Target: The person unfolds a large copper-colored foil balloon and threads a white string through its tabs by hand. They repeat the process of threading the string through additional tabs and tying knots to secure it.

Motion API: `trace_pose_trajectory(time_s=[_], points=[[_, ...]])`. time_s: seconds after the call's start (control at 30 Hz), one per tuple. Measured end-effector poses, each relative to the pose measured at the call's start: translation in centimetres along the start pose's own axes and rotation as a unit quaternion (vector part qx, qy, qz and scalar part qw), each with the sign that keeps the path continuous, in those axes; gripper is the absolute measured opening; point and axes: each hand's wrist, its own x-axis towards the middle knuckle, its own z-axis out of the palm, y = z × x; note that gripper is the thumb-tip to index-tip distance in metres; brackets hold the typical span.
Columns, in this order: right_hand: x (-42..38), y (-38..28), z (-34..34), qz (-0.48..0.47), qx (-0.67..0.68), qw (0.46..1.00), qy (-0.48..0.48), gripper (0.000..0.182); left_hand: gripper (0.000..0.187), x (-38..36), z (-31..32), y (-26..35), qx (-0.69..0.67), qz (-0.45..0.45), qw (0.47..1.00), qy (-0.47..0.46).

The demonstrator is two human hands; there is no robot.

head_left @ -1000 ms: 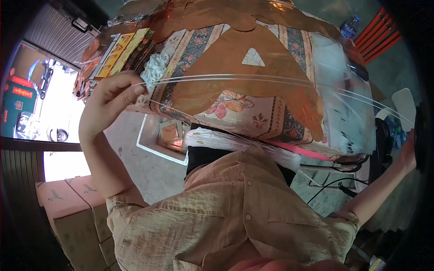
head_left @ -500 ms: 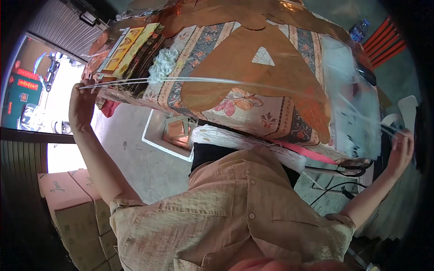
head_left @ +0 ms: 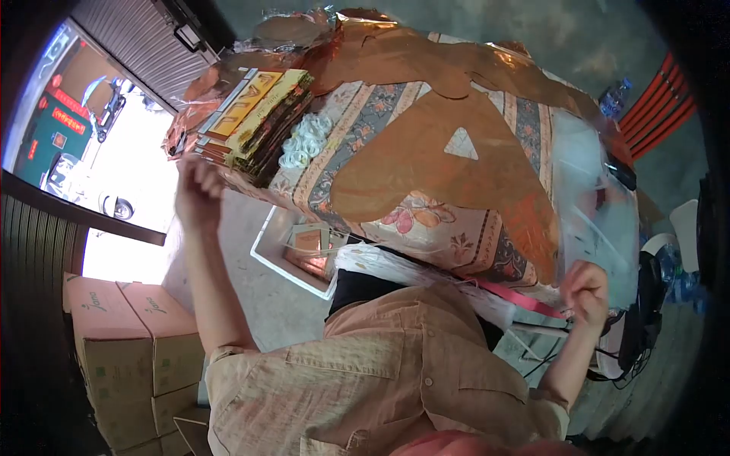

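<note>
My left hand [head_left: 199, 190] is raised at the table's left front corner, near a stack of printed yellow-and-gold packets [head_left: 255, 121]; its fingers are curled and slightly blurred. My right hand [head_left: 585, 292] is at the table's right front edge, beside a clear plastic sheet [head_left: 593, 197], thumb and fingers closed together. I cannot tell what either hand holds. Across my lap lies a bundle of white cord [head_left: 380, 262], with thin loose strands trailing over a white foam box [head_left: 293, 270]. Coiled white cord [head_left: 306, 141] sits beside the packets.
Brown paper pieces [head_left: 426, 159] cover much of the flowered tablecloth [head_left: 471, 239]. Cardboard boxes [head_left: 118, 311] are stacked at lower left. A red slatted chair [head_left: 661, 106] and a water bottle [head_left: 614, 99] are at the far right. A pink ribbon [head_left: 525, 296] runs along the front edge.
The white cord stretched between my hands across the table is no longer there. My left hand has moved inward and lower, my right hand inward and down. The view has shifted slightly.
</note>
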Motion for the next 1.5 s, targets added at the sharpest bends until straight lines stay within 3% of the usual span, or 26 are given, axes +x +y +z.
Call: trace_pose_trajectory(time_s=[0.03, 0.1, 0.17, 0.2, 0.23, 0.3, 0.33, 0.4, 0.47, 0.53, 0.6, 0.7, 0.83, 0.87, 0.93, 0.97, 1.0, 1.03, 1.1, 1.17, 1.23, 1.3, 1.33, 1.4, 1.43, 1.5], points=[[0.4, 0.3, 0.9, 0.057, -0.013, 0.998, 0.004, 0.012, 0.015, -0.8, 1.6, -1.8, 0.068, 0.021, 0.997, -0.043], [2.5, 0.6, 4.8, 0.098, -0.244, 0.964, 0.027, 0.013, 0.012, -3.3, 5.0, -5.3, 0.21, 0.011, 0.972, -0.102], [5.2, 1.1, 8.8, 0.005, -0.341, 0.938, -0.068, 0.018, 0.012, -5.6, 7.6, -8.6, 0.331, -0.054, 0.929, -0.156], [6.3, 1.5, 10.2, -0.023, -0.343, 0.936, -0.077, 0.017, 0.014, -6.6, 8.4, -9.9, 0.386, -0.019, 0.891, -0.238], [7.1, 1.9, 11.3, -0.051, -0.346, 0.933, -0.085, 0.016, 0.016, -7.5, 9.5, -10.6, 0.408, 0.042, 0.851, -0.327], [8.5, 2.0, 13.3, -0.025, -0.339, 0.939, -0.048, 0.012, 0.02, -8.8, 10.9, -12.5, 0.282, -0.112, 0.874, -0.38], [9.0, 2.3, 13.7, -0.021, -0.342, 0.939, -0.042, 0.012, 0.02, -9.1, 11.3, -13.1, 0.279, -0.116, 0.872, -0.385], [10.3, 3.3, 13.8, -0.025, -0.324, 0.945, -0.045, 0.012, 0.022, -9.5, 11.9, -14.0, 0.322, -0.083, 0.825, -0.457], [10.9, 3.9, 13.4, -0.018, -0.32, 0.944, -0.076, 0.012, 0.021, -9.7, 12.0, -15.0, 0.324, -0.078, 0.827, -0.452], [11.2, 4.8, 13.0, -0.015, -0.312, 0.943, -0.116, 0.012, 0.025, -9.5, 12.2, -15.0, 0.367, 0.013, 0.773, -0.517], [10.7, 5.8, 12.4, 0.098, -0.192, 0.966, -0.139, 0.011, 0.026, -9.7, 12.4, -14.4, 0.422, -0.03, 0.757, -0.497], [10.2, 6.7, 12.1, 0.109, -0.065, 0.987, -0.102, 0.011, 0.02, -9.8, 12.5, -15.3, 0.392, 0.024, 0.776, -0.494], [9.8, 5.8, 11.9, 0.153, 0.043, 0.987, -0.036, 0.008, 0.009, -10.3, 12.0, -17.8, 0.442, 0.181, 0.757, -0.446], [9.7, 5.8, 12.1, 0.095, 0.024, 0.995, -0.01, 0.007, 0.007, -10.6, 11.9, -18.2, 0.486, 0.234, 0.729, -0.423], [9.9, 5.8, 12.2, 0.037, 0.004, 0.999, 0.018, 0.007, 0.008, -11.7, 12.8, -17.6, 0.492, 0.214, 0.711, -0.454], [10.4, 5.8, 11.9, -0.084, -0.175, 0.981, 0.012, 0.008, 0.009, -12.0, 13.3, -17.0, 0.497, 0.195, 0.694, -0.483], [10.7, 5.8, 11.7, -0.202, -0.345, 0.917, 0.004, 0.009, 0.009, -12.1, 13.7, -16.5, 0.497, 0.195, 0.695, -0.482], [10.4, 6.3, 11.4, -0.202, -0.345, 0.917, 0.003, 0.009, 0.009, -12.1, 14.1, -15.9, 0.472, 0.172, 0.713, -0.489], [9.2, 7.3, 10.7, 0.052, -0.141, 0.988, -0.026, 0.007, 0.009, -11.6, 14.1, -15.7, 0.447, 0.15, 0.73, -0.494], [8.7, 6.8, 10.3, 0.052, -0.076, 0.99, -0.102, 0.006, 0.007, -10.6, 13.4, -16.5, 0.439, 0.206, 0.741, -0.465], [8.6, 6.0, 10.5, 0.051, -0.009, 0.983, -0.176, 0.005, 0.007, -10.8, 12.8, -17.4, 0.443, 0.168, 0.733, -0.488], [8.4, 5.4, 11.0, 0.09, -0.042, 0.995, -0.023, 0.004, 0.007, -11.1, 13.0, -17.3, 0.445, 0.127, 0.724, -0.511], [8.6, 5.5, 10.9, 0.091, -0.041, 0.995, -0.023, 0.004, 0.009, -11.2, 13.4, -16.7, 0.439, 0.081, 0.707, -0.548], [9.2, 5.9, 10.8, -0.029, -0.241, 0.97, 0.011, 0.005, 0.012, -11.0, 13.6, -16.3, 0.432, 0.036, 0.688, -0.582], [9.0, 5.9, 10.5, -0.031, -0.242, 0.97, 0.008, 0.005, 0.012, -10.7, 13.5, -16.3, 0.395, 0.041, 0.731, -0.555], [8.3, 5.7, 9.9, 0.08, -0.114, 0.976, -0.168, 0.006, 0.013, -10.6, 13.4, -16.5, 0.358, 0.048, 0.772, -0.522]])
